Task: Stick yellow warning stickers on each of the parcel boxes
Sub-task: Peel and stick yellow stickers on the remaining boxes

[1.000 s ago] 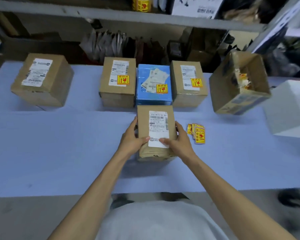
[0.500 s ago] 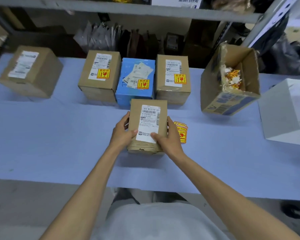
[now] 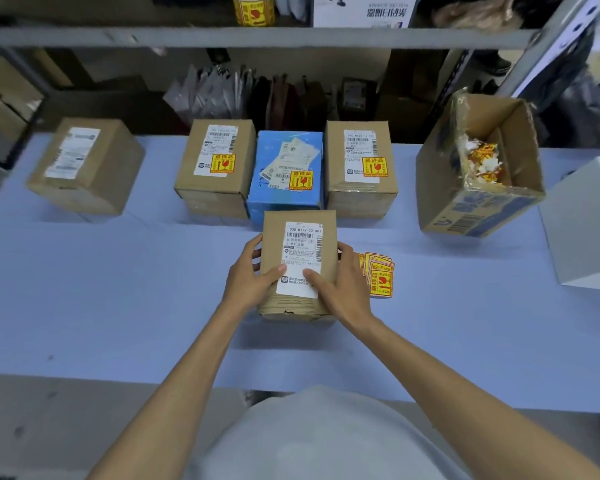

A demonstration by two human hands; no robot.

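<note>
so from the left: a brown parcel box (image 3: pixel 84 164) sits alone at the far left of the blue table (image 3: pixel 118 289), turned at an angle, with a white shipping label on top. well apart to its right is a row of three at the back: a brown stickered box (image 3: pixel 215 168), a blue box (image 3: pixel 286 168) and another brown stickered box (image 3: pixel 359 164), side by side and pretty much touching. each one shows a yellow warning sticker at the lower right of its top.

just in front of the blue box is the parcel in hand (image 3: pixel 300 265), a brown box with a white label on top. the left-hand grip (image 3: pixel 248 282) is curled round its left side, thumb on the label's lower corner. the right-hand grip (image 3: pixel 343 289) holds the right side the same way, thumb on the label too.

just beside the right hand, a fanned pile of yellow warning stickers (image 3: pixel 380 275) lies flat on the table. further right an open cardboard carton (image 3: pixel 478 168) is tilted, with crumpled sticker scraps inside. a white box (image 3: pixel 586 223) sits at the right edge. up on the shelf there's a yellow sticker roll (image 3: pixel 253 8).
</note>
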